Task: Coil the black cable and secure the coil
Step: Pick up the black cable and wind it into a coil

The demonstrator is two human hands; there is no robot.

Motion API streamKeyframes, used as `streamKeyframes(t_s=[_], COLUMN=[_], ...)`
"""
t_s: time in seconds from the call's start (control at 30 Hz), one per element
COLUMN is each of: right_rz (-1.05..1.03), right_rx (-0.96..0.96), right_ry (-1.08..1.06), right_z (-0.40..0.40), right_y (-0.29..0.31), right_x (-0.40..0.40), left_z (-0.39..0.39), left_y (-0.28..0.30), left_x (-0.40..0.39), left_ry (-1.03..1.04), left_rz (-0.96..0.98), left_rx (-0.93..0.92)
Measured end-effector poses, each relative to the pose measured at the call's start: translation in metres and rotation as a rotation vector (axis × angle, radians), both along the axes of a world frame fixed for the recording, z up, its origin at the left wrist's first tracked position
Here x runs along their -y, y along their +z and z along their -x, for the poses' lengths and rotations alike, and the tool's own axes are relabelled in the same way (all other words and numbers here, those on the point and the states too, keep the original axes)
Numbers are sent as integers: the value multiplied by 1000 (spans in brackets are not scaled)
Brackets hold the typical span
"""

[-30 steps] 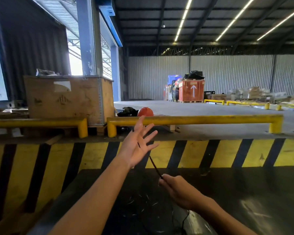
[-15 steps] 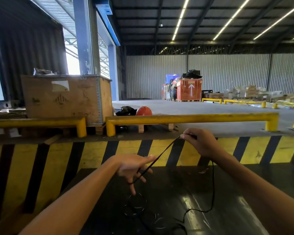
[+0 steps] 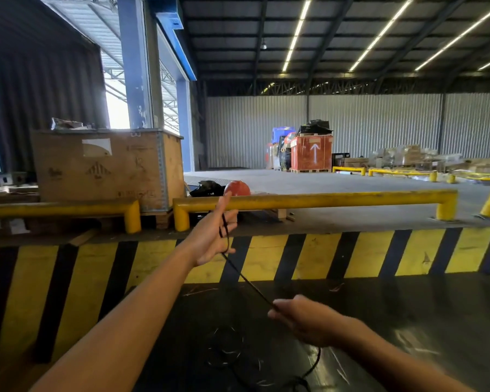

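Mid-coil: left hand (image 3: 210, 239) at frame centre, fingers spread, few cable (image 3: 246, 281) loops across the palm. Right hand (image 3: 303, 321) lower down pinches the taut run; slack lies on the dark table (image 3: 408, 321). Next: carry another loop up to the left palm.

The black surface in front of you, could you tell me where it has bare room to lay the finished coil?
Bare: the black surface right of the right hand, below the striped wall. Crowded: loose black cable lies between the forearms.
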State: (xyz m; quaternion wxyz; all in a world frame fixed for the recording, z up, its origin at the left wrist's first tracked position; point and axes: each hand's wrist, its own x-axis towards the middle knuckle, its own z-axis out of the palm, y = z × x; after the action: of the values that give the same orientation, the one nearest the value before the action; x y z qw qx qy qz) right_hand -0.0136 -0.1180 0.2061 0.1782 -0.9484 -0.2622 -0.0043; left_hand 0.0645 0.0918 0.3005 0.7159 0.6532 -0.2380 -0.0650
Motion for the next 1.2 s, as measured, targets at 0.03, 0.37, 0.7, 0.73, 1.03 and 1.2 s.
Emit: streamKeyframes(t_s=[0.03, 0.37, 0.7, 0.73, 1.03, 1.2], right_rz=[0, -140, -193, -157, -49, -275], right_rx=[36, 696, 281, 245, 504, 832], right_ry=[-13, -221, -38, -15, -122, -204], right_z=[-2, -48, -36, -33, -34, -48], right_y=[12, 89, 16, 18, 92, 106], right_x=[9, 37, -20, -18, 37, 27], left_z=[-5, 14, 15, 10, -7, 19], left_y=[-5, -32, 34, 38, 8, 2], left_x=[-6, 23, 16, 9, -26, 5], left_ry=[66, -414, -288, -211, 82, -410], left_rz=[-140, -781, 369, 376, -704, -797], left_rx=[36, -203, -88, -56, -63, -250])
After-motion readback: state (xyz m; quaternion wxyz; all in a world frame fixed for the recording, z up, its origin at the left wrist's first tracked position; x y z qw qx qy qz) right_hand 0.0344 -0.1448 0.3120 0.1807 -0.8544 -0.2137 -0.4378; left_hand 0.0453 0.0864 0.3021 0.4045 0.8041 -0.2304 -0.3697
